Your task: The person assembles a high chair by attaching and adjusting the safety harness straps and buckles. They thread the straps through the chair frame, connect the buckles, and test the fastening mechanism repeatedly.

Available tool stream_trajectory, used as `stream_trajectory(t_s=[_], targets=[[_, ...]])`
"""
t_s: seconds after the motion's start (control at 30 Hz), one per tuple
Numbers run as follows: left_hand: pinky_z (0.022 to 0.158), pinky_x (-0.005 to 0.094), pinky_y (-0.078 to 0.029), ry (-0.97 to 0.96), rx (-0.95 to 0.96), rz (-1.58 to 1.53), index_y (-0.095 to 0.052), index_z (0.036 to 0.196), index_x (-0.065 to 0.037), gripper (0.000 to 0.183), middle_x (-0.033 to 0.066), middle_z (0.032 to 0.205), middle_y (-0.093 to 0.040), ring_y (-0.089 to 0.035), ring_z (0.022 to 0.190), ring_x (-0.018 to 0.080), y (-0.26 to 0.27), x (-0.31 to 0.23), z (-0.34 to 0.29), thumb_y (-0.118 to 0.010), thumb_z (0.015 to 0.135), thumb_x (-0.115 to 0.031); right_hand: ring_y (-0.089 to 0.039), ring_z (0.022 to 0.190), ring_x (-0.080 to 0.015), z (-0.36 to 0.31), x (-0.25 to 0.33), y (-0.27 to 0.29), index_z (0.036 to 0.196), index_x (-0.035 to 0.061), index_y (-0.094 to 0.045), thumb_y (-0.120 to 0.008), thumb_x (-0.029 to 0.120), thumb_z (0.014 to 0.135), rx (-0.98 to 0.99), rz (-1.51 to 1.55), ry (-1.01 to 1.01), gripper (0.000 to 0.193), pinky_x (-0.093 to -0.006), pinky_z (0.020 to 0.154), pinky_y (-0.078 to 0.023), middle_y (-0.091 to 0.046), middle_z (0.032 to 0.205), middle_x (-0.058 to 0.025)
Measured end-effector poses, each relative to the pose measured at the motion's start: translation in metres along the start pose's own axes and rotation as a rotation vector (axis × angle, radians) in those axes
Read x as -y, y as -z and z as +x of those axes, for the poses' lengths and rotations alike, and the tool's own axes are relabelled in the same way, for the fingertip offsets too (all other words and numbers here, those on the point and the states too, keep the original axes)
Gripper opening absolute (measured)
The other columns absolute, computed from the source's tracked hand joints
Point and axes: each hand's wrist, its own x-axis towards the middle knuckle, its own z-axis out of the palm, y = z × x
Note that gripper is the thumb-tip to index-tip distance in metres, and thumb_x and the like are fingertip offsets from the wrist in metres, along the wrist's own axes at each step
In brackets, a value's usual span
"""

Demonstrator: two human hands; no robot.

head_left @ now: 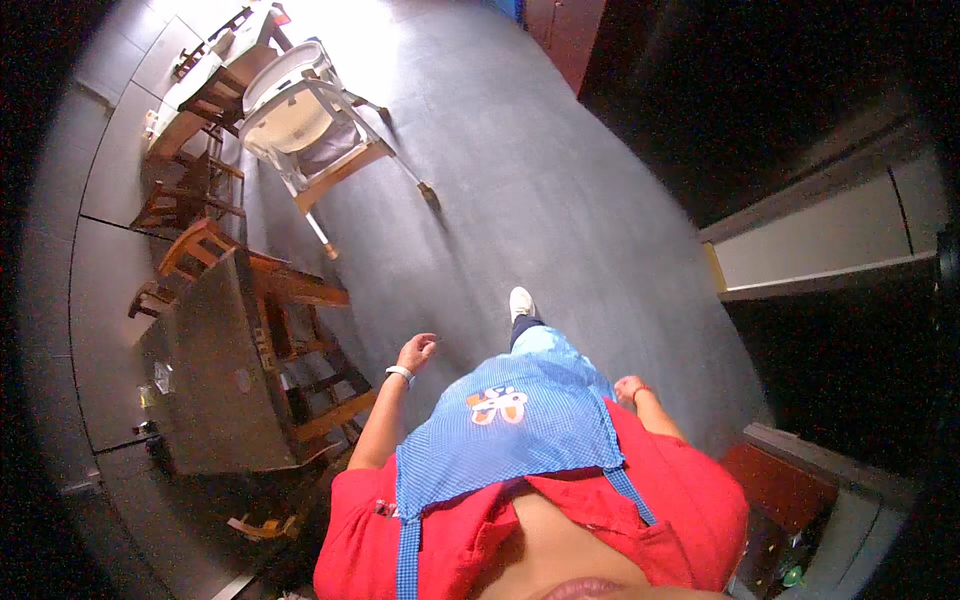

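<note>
My left hand [418, 350], with a white band [400, 375] at its wrist, hangs in the air over the grey floor, left of my blue checked apron [520, 405]. Its fingers are loosely bent and slightly apart, and no object shows in them. On the other side, my right hand [630, 388] is curled close beside the apron's edge. A red cord [641, 391] circles that wrist. Nothing shows in its fingers, though their underside is turned away. One white shoe [521, 302] is stretched out ahead on the floor.
A dark-topped table [215, 370] with wooden chairs [200, 250] stands close on the left. Farther ahead, a pale high chair [310, 130] juts into the walkway beside another table [190, 110]. At right are a pale panel [820, 245] and, lower, a reddish-brown surface [775, 485].
</note>
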Motion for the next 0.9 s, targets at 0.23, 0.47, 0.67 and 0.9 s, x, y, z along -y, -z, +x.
stream_trajectory(t_s=[0.23,0.47,0.67,0.9], targets=[[0.067,0.0275,-0.05,-0.061,-0.111,0.054,-0.055,0.112,0.0,0.03,0.008,0.09,-0.064,-0.062,0.076,0.0141,0.113,-0.072,0.042,-0.057,0.083,-0.01,-0.055,0.057,-0.0112,0.078,0.232,0.168,0.087,0.0044,-0.062,-0.051,0.014,0.085,-0.513,0.035,0.356,0.015,-0.028,0.053,-0.046,-0.06,0.067,-0.0016],[0.057,0.0258,-0.047,-0.03,-0.411,-0.588,-0.04,0.125,-0.004,0.041,0.0097,0.096,-0.059,-0.059,0.074,0.0158,0.282,-0.19,0.156,-0.054,0.087,-0.01,-0.06,0.069,-0.0113,0.064,0.499,0.196,0.113,0.0042,-0.056,-0.053,0.011,0.086,-0.277,0.336,0.413,0.028,-0.0249,0.064,-0.05,-0.065,0.083,-0.0058],[0.069,0.0394,-0.056,-0.058,-0.521,-1.287,-0.03,0.129,-0.006,0.056,0.0179,0.105,-0.053,-0.06,0.088,0.0289,0.433,-0.269,0.35,-0.059,0.086,-0.027,-0.057,0.063,-0.0147,0.112,0.503,0.134,0.124,0.0032,-0.043,-0.061,0.012,0.08,-0.429,-0.078,0.388,0.048,-0.0289,0.062,-0.049,-0.062,0.073,-0.0061],[0.066,0.0475,-0.057,0.159,-0.517,-1.705,-0.034,0.125,-0.003,0.077,0.02,0.106,-0.051,-0.059,0.078,0.0342,0.458,-0.323,0.504,-0.071,0.073,-0.046,-0.064,0.071,-0.0191,0.087,0.434,0.121,0.109,-0.0034,-0.057,-0.063,0.016,0.081,-0.031,-0.163,0.156,0.034,-0.033,0.066,-0.052,-0.066,0.087,-0.0116]])
